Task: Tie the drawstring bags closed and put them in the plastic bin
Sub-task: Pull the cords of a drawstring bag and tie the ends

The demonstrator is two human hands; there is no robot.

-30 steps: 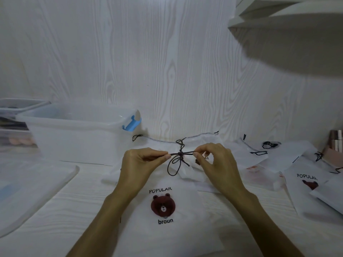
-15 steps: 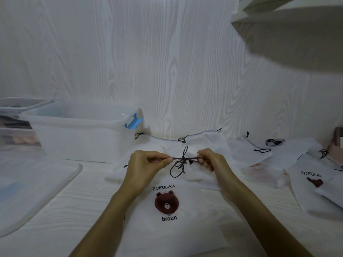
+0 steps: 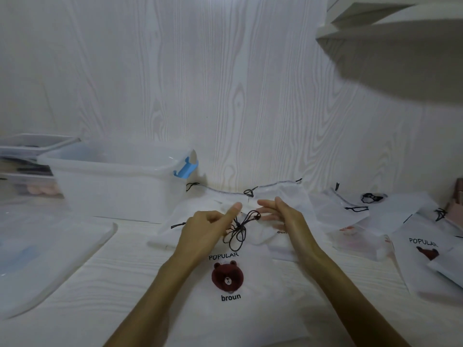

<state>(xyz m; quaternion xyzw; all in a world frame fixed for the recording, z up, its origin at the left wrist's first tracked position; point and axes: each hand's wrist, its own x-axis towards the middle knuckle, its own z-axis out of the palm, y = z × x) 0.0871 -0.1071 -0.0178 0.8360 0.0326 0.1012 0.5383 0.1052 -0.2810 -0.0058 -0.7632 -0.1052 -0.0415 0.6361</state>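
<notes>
White, thin, slightly see-through fabric: the drawstring bag [image 3: 240, 291] lies flat on the pale wood-grain table [image 3: 105, 291] in front of the person, printed with a dark brown bear head between "POPULAR" and "broun". At its gathered neck the dark cord [image 3: 241, 227] sits in a floppy bow with loose loops and tails. Left hand [image 3: 208, 231] hovers over the knot, thumb up, fingers curled inward; cannot tell if they pinch a loop. Right hand [image 3: 283, 216] is spread, fingers relaxed and straight, holding nothing, just right of the knot. Judgement: the tie looks about done, so the step is checking the bow and then lifting the bag. To do it well, tug both loops evenly so the knot seats against the gathered neck, then pick up by the neck rather than by a cord tail, which could undo it. The cord is thin, round and limp; the fabric is soft and will sag. The plastic bin [image 3: 112, 186], translucent with a blue latch, stands open at left by the wall. More untied bags [image 3: 423, 246] of the same print lie scattered at right.
</notes>
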